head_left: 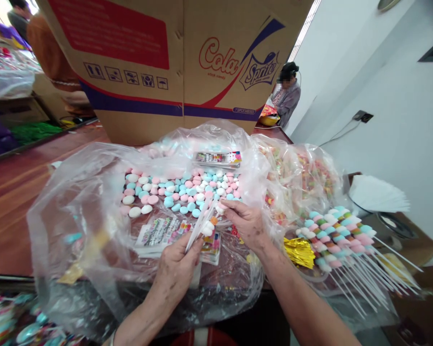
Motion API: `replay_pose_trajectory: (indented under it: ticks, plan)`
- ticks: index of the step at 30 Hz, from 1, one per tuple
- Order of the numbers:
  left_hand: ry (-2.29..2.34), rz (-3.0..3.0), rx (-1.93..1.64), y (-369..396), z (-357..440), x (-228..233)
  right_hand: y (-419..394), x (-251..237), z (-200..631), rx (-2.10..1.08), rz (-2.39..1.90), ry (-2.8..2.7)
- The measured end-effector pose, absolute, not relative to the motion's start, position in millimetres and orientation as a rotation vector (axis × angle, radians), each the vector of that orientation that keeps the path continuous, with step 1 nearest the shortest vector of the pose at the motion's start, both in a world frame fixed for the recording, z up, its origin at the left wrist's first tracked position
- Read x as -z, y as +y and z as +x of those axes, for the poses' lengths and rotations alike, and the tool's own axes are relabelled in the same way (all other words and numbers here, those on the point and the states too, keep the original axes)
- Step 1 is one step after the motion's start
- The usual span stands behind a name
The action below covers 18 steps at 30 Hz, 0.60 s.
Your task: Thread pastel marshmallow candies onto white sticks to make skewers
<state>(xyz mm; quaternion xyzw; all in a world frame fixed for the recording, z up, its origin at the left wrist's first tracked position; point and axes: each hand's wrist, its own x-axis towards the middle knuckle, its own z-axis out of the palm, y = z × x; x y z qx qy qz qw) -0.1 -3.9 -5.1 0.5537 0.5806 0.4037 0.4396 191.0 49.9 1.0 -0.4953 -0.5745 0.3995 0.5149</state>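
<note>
Head cam, brn tbl [18,206], wht wall [393,139]

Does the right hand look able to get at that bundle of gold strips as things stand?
Probably yes: the gold strips lie on its own side, with nothing seen covering them. The right hand seems to be pinching a candy, though, so it would likely have to free its fingertips first.

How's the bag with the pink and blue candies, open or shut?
Open: the bag is spread wide, and the candies lie uncovered inside.
</note>
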Motion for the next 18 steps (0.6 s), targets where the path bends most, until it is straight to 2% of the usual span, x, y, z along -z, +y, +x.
replay_pose_trajectory:
  ticks: [4,12,18]
  plan:
    - [1.413,1.355,-1.055,-5,5,2,44,0,186,-0.978,-1.207,-1.339]
    - [1.372,1.23,-1.101,-7,4,18,28,-4,169,-0.665,-1.125,-1.661]
    - [1.371,1.212,-1.128,-8,4,24,19,-11,165,-0.784,-1.107,-1.761]
